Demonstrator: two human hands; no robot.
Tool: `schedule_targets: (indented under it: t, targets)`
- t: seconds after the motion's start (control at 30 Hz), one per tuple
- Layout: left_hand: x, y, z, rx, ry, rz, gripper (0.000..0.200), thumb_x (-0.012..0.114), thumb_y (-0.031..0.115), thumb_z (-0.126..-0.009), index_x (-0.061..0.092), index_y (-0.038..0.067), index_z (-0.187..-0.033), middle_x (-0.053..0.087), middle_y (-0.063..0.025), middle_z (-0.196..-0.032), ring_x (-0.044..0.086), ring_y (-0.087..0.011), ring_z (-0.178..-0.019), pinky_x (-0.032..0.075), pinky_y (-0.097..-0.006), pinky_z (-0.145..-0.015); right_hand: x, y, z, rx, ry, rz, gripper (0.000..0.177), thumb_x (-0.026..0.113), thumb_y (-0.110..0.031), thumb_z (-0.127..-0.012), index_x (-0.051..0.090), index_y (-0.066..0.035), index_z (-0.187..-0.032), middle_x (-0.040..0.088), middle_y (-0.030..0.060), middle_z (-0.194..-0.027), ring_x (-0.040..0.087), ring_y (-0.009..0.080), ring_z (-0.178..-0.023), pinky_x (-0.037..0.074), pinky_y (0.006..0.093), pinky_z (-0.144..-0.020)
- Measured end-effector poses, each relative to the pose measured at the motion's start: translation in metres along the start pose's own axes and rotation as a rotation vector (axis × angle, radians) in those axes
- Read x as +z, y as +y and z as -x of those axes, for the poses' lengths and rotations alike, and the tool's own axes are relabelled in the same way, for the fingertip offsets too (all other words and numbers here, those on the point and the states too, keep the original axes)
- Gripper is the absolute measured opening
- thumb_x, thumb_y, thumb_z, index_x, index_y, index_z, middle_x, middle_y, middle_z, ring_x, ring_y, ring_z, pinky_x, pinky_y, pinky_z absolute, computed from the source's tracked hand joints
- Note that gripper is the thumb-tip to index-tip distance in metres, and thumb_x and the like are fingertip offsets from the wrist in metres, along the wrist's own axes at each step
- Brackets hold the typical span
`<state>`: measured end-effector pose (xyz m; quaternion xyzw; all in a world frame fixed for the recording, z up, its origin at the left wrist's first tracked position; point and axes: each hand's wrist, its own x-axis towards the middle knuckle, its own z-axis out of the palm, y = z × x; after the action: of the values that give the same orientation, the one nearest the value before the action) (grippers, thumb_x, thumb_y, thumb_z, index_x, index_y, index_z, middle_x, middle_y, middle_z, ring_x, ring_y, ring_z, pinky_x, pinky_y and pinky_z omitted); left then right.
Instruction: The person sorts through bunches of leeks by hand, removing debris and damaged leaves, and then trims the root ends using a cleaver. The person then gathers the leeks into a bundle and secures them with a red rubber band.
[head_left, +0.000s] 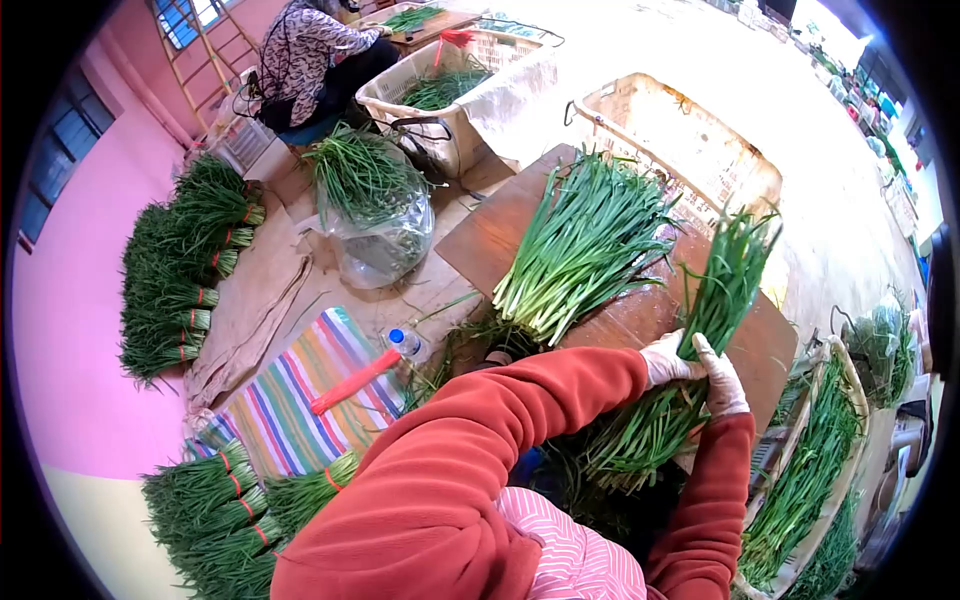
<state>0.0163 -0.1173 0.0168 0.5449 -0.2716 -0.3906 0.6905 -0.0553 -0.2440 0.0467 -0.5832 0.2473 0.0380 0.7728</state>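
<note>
Both my hands wear pale gloves and close around one bunch of green chives (700, 330) held over a brown wooden board (640, 315). My left hand (667, 358) grips the bunch from the left, my right hand (722, 378) from the right. The leaf tips point up and away, and the pale stalk ends hang toward me. A loose pile of chives (585, 245) lies on the board to the left of my hands.
Tied chive bundles (180, 265) line the pink floor at left and near left (225, 505). A striped mat (300, 385) holds a water bottle (405, 342) and an orange stick. Baskets (690, 140) stand behind the board. Another person (315, 55) sits at the back.
</note>
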Motion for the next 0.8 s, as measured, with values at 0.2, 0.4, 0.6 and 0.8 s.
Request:
schedule_targets:
  t: [0.2, 0.4, 0.6, 0.8]
  targets:
    - [0.015, 0.014, 0.032, 0.016, 0.001, -0.125, 0.084, 0.077, 0.025, -0.065, 0.029, 0.005, -0.13, 0.051, -0.0122, -0.114, 0.049, -0.022, -0.105, 0.04, -0.0342, -0.089, 0.019, -0.001, 0.039, -0.134, 0.115, 0.043, 0.036, 0.071, -0.015, -0.075, 0.058, -0.002, -0.105, 0.062, 0.005, -0.094, 0.059, 0.0142, -0.08, 0.048, 0.0277, -0.071]
    - [0.039, 0.02, 0.069, 0.131, -0.014, -0.173, 0.099, 0.075, 0.028, -0.068, 0.01, 0.005, -0.139, 0.047, -0.0159, -0.121, 0.047, -0.0225, -0.109, 0.039, -0.0337, -0.092, 0.039, 0.004, 0.089, -0.321, 0.261, 0.173, 0.04, 0.072, -0.015, -0.072, 0.057, 0.002, -0.106, 0.061, 0.0056, -0.096, 0.057, 0.0134, -0.081, 0.047, 0.0275, -0.072]
    - [0.064, 0.09, 0.088, 0.228, -0.03, -0.427, 0.097, 0.07, 0.028, -0.069, 0.008, 0.002, -0.139, 0.03, -0.024, -0.134, 0.032, -0.033, -0.125, 0.03, -0.0352, -0.102, 0.044, -0.026, 0.122, -0.601, 0.342, 0.202, 0.035, 0.065, -0.014, -0.079, 0.054, 0.0, -0.11, 0.058, 0.0052, -0.098, 0.057, 0.0144, -0.082, 0.047, 0.0262, -0.07]
    - [0.072, 0.188, 0.092, 0.522, -0.096, -0.548, 0.081, 0.072, 0.031, -0.066, 0.031, 0.0, -0.128, 0.05, -0.0248, -0.113, 0.052, -0.031, -0.105, 0.044, -0.036, -0.087, 0.069, -0.108, 0.161, -0.75, 0.385, 0.171, 0.031, 0.063, -0.017, -0.08, 0.057, 0.001, -0.105, 0.058, 0.0045, -0.092, 0.056, 0.0128, -0.075, 0.047, 0.0265, -0.066]
